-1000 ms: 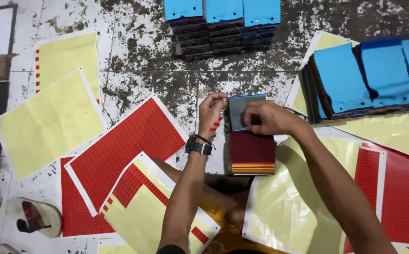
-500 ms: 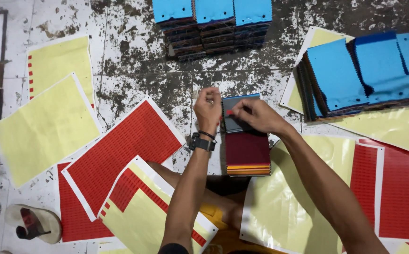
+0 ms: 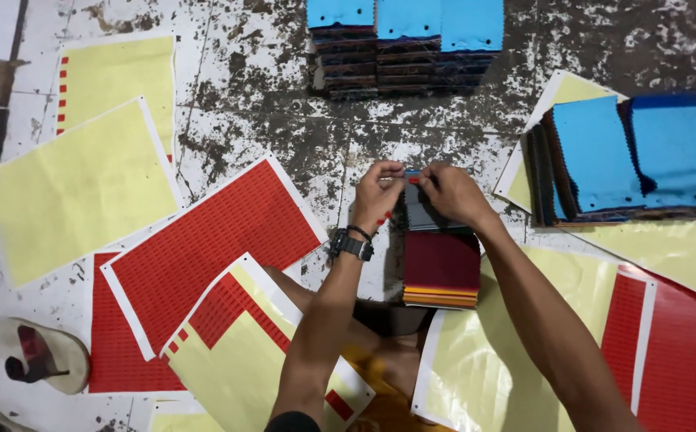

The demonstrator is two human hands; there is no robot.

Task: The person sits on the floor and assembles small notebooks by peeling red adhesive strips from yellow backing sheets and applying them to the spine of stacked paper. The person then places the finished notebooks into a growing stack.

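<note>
Now | left hand (image 3: 376, 194) and right hand (image 3: 452, 194) meet, fingers pinched on a small red sticker (image 3: 413, 178) over the swatch stack (image 3: 441, 260) on the floor | several sticker sheets (image 3: 216, 240) partly stripped; blue-topped stacks (image 3: 404, 44) stand apart.

Red label sheet (image 3: 212, 244), rectangular w/ white border, lies left of the fabric stack (image 3: 441, 268). Yellow emptied sheets (image 3: 76, 192) further left; red sheets (image 3: 684, 352) to its right.

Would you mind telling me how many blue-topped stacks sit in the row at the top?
3: left stack, middle stack, right stack, side by side at the top edge. More may lie beyond the frame.
</note>
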